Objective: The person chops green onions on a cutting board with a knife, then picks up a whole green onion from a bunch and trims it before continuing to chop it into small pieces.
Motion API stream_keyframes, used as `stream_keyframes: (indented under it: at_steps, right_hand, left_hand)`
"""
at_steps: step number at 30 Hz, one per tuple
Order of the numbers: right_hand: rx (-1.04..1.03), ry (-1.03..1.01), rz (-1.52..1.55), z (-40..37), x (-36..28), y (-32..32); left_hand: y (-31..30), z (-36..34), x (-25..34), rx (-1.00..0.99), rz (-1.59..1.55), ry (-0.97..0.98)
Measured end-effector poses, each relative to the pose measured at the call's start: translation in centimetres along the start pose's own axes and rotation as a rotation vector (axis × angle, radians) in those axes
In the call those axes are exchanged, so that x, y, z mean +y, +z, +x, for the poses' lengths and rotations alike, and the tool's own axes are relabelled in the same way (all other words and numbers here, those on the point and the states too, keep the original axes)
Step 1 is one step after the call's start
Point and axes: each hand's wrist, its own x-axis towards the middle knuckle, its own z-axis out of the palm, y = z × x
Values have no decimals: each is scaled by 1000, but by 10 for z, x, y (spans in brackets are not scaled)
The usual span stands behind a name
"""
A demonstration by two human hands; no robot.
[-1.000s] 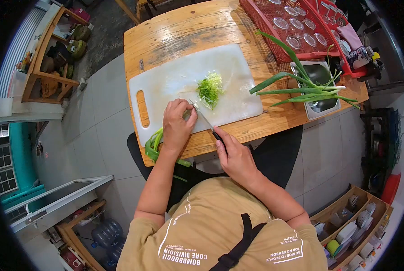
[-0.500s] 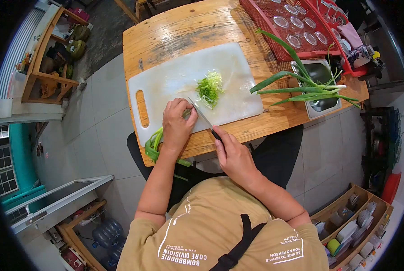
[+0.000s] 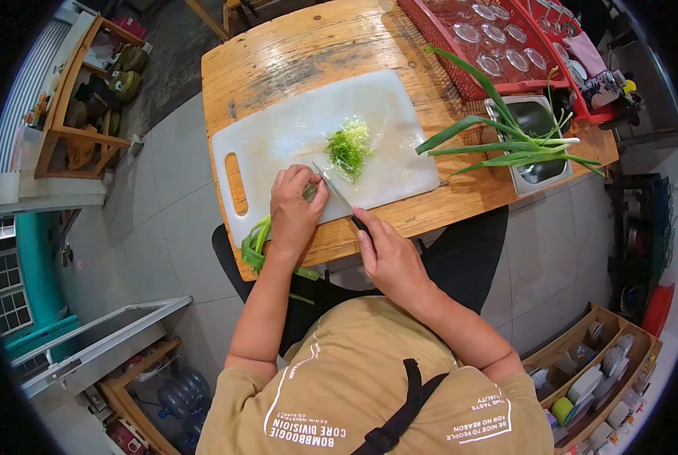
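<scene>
My left hand point(image 3: 296, 206) is closed around green onion stalks point(image 3: 256, 241) at the lower left part of the white cutting board point(image 3: 278, 136); their green ends hang past the board's near edge. My right hand point(image 3: 390, 254) grips the black handle of a knife point(image 3: 334, 187), whose tip is beside my left fingertips. A pile of chopped green onion point(image 3: 349, 149) lies on the board, just beyond the blade. More whole green onions point(image 3: 521, 149) rest across a metal tray at the right.
The wooden table point(image 3: 278, 45) holds a red crate point(image 3: 460, 72) of upturned glasses at the back right. The metal tray point(image 3: 542, 184) stands at the table's right edge. A wooden box of dishes point(image 3: 597, 379) is at the lower right.
The whole view has shifted slightly, with the board and table a little further left and up. Both hands keep nearly the same pose, knife beside the left fingertips.
</scene>
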Motion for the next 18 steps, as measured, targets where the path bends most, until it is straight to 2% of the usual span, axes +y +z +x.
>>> stream_keyframes:
  at_steps: [18]
  right_hand:
    - [-28, 72, 85, 5, -2, -3]
  left_hand:
    - [1, 0, -1, 6, 2, 0]
